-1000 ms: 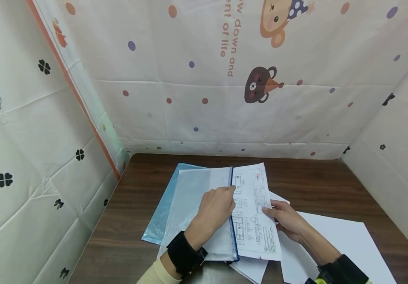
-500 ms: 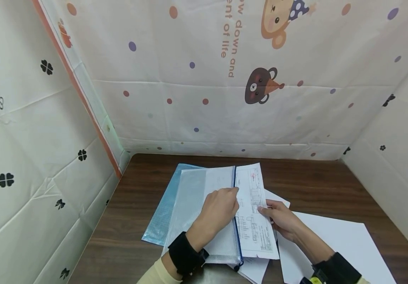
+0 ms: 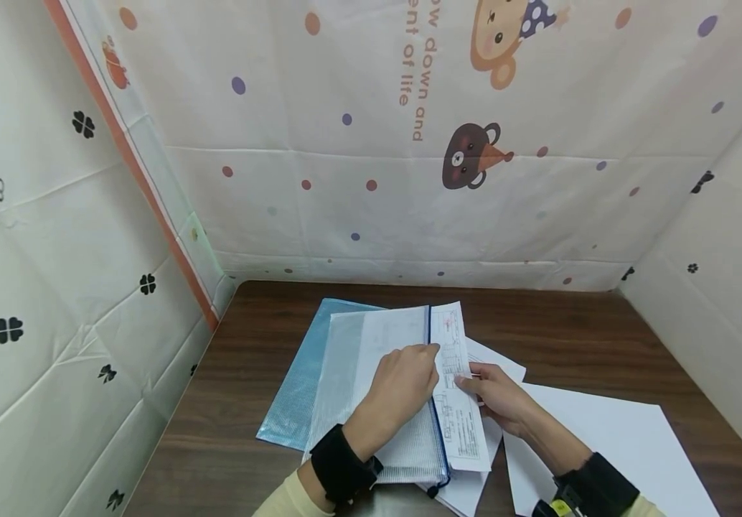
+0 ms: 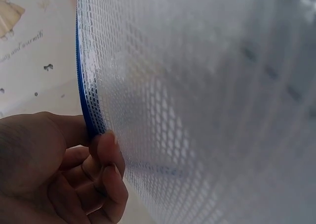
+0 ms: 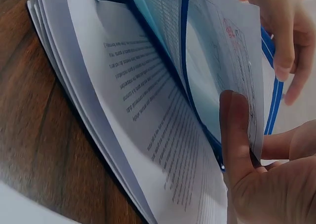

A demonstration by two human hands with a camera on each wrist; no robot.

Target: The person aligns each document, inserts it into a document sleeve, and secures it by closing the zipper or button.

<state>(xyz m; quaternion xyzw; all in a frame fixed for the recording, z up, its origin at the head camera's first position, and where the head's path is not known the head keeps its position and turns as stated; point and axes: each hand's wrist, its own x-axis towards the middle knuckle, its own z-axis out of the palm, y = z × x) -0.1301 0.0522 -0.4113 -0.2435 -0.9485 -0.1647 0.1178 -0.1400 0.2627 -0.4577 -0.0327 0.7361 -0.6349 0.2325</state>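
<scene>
A clear mesh zip pouch [image 3: 364, 359] with a blue zipper edge lies on a brown table [image 3: 578, 337]. My left hand [image 3: 419, 362] pinches that blue edge [image 4: 89, 115] and holds the mouth apart. A printed sheet [image 3: 464, 424] sticks partly out of the mouth, the rest showing through the mesh. My right hand [image 3: 474, 388] pinches the sheet's right edge, thumb [image 5: 237, 130] on top. In the right wrist view the sheet [image 5: 232, 56] sits between the pouch's blue lips, above a stack of printed pages [image 5: 133, 115].
A blue pouch [image 3: 293, 380] lies under the clear one, sticking out to the left. Loose white sheets [image 3: 616, 445] spread over the table's right front. Patterned cloth walls [image 3: 410, 179] close in the table at the back and on both sides.
The printed sheet has slid left, deeper into the mesh pouch, so less of it shows. My right hand followed it leftward; the left hand kept its hold on the zipper edge.
</scene>
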